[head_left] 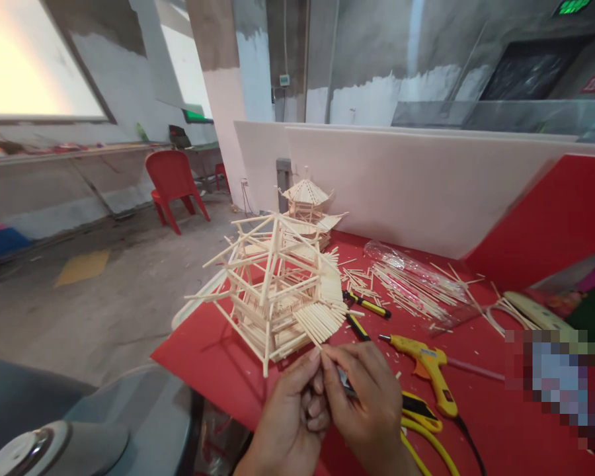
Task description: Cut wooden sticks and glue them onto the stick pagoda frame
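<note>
A pagoda-like frame of pale wooden sticks stands on the red tabletop, with a fan of slats covering part of its roof at the right. Just in front of this fan, my left hand and my right hand meet at the fingertips. Both are closed in a pinch, and a small pale bit of thin wooden stick shows between them, mostly hidden by the fingers. Under my right hand, a grey metal part is partly visible. Beside that hand lie yellow-handled pliers or cutters, partly covered.
A yellow glue gun with its cord lies to the right. Behind it are black-and-yellow utility knives, loose sticks and a plastic bag of sticks. A finished-looking small pavilion stands behind the frame. A tumbler is at lower left.
</note>
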The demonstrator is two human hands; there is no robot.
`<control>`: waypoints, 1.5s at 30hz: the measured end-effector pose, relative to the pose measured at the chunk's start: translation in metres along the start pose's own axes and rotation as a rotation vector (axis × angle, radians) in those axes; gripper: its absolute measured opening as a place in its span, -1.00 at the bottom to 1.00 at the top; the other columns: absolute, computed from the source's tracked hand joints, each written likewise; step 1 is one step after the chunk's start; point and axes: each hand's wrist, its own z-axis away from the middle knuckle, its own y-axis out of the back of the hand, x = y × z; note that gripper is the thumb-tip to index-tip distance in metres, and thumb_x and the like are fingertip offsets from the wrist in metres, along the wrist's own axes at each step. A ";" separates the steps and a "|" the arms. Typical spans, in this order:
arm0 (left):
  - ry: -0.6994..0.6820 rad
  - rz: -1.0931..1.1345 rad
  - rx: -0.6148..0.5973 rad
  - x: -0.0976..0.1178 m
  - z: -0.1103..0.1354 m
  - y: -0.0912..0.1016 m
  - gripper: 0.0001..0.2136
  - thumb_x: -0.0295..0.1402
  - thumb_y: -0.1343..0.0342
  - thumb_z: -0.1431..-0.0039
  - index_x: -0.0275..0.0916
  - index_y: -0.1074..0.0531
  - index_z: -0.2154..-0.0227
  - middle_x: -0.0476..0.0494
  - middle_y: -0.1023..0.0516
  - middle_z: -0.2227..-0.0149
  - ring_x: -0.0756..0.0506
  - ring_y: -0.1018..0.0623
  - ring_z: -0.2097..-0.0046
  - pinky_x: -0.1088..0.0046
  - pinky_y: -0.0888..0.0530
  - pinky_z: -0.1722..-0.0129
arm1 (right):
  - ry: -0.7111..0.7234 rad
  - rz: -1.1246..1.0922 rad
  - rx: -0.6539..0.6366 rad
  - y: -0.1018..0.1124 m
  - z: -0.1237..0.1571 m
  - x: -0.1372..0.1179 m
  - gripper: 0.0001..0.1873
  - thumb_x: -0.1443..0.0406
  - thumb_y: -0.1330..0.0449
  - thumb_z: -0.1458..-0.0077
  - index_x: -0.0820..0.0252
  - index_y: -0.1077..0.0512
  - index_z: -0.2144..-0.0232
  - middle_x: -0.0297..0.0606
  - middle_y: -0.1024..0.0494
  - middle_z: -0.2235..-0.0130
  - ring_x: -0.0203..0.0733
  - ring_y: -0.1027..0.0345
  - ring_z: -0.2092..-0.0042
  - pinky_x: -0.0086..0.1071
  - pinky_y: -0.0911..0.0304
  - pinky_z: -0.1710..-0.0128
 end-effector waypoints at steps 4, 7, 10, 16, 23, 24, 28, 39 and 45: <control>0.050 0.014 -0.049 0.000 -0.002 0.003 -0.59 -0.19 -0.46 0.29 -0.30 -0.33 0.63 0.15 -0.23 0.72 0.21 -0.11 0.72 0.69 0.02 0.73 | -0.011 0.029 -0.008 0.002 -0.001 -0.003 -0.86 0.42 -0.20 -0.15 0.20 -0.49 0.22 -0.24 -0.49 0.38 -0.23 -0.37 0.34 -0.33 -0.27 0.35; 0.088 0.027 -0.067 0.000 -0.005 0.005 -0.59 -0.18 -0.47 0.30 -0.29 -0.34 0.60 0.15 -0.27 0.69 0.21 -0.12 0.72 0.68 0.03 0.72 | -0.025 0.056 -0.032 0.003 -0.004 -0.005 -0.89 0.41 -0.19 -0.15 0.20 -0.50 0.26 -0.26 -0.49 0.39 -0.24 -0.37 0.35 -0.35 -0.28 0.35; 0.109 0.040 -0.094 0.001 -0.008 0.006 -0.59 -0.19 -0.47 0.31 -0.28 -0.34 0.59 0.16 -0.26 0.69 0.21 -0.11 0.72 0.68 0.05 0.72 | -0.028 0.081 -0.056 0.004 -0.007 -0.006 -0.89 0.41 -0.18 -0.16 0.18 -0.49 0.27 -0.26 -0.49 0.39 -0.25 -0.36 0.35 -0.36 -0.29 0.35; 0.143 0.049 -0.112 0.001 -0.010 0.009 -0.56 -0.16 -0.48 0.36 -0.26 -0.31 0.61 0.17 -0.25 0.72 0.21 -0.08 0.73 0.65 0.08 0.72 | 0.002 0.140 -0.074 0.004 -0.008 -0.010 -0.90 0.43 -0.18 -0.16 0.20 -0.47 0.27 -0.25 -0.48 0.38 -0.24 -0.34 0.31 -0.36 -0.28 0.32; 0.163 0.053 -0.165 -0.001 -0.010 0.008 -0.58 -0.12 -0.45 0.30 -0.26 -0.36 0.60 0.14 -0.27 0.71 0.20 -0.09 0.73 0.64 0.07 0.71 | 0.019 0.200 -0.150 0.013 -0.015 -0.011 -0.89 0.42 -0.14 -0.18 0.17 -0.45 0.27 -0.27 -0.47 0.36 -0.24 -0.35 0.30 -0.34 -0.26 0.29; 0.164 0.055 -0.175 -0.001 -0.009 0.007 -0.59 -0.11 -0.45 0.30 -0.26 -0.36 0.59 0.14 -0.27 0.71 0.20 -0.08 0.74 0.63 0.07 0.71 | 0.022 0.207 -0.161 0.015 -0.016 -0.011 -0.89 0.41 -0.14 -0.18 0.17 -0.45 0.27 -0.27 -0.47 0.36 -0.23 -0.35 0.30 -0.33 -0.26 0.29; 0.147 0.059 -0.181 -0.002 -0.010 0.006 -0.59 -0.12 -0.45 0.31 -0.27 -0.37 0.60 0.14 -0.27 0.71 0.20 -0.09 0.74 0.62 0.07 0.72 | 0.026 0.222 -0.179 0.016 -0.017 -0.010 -0.90 0.40 -0.15 -0.18 0.16 -0.45 0.26 -0.26 -0.47 0.34 -0.21 -0.35 0.29 -0.31 -0.25 0.28; 0.087 0.049 -0.160 0.003 -0.010 0.007 -0.60 -0.15 -0.46 0.33 -0.29 -0.37 0.65 0.11 -0.29 0.71 0.21 -0.09 0.72 0.64 0.06 0.71 | 0.024 0.222 -0.157 0.011 -0.010 -0.011 -0.89 0.41 -0.15 -0.19 0.19 -0.46 0.24 -0.25 -0.47 0.33 -0.21 -0.33 0.27 -0.32 -0.25 0.26; 0.056 0.037 -0.186 0.004 -0.011 0.009 -0.61 -0.16 -0.45 0.29 -0.31 -0.38 0.67 0.10 -0.29 0.70 0.21 -0.11 0.72 0.63 0.06 0.71 | 0.028 0.214 -0.132 0.008 -0.009 -0.012 -0.88 0.42 -0.16 -0.18 0.19 -0.45 0.23 -0.25 -0.46 0.33 -0.22 -0.33 0.26 -0.33 -0.24 0.26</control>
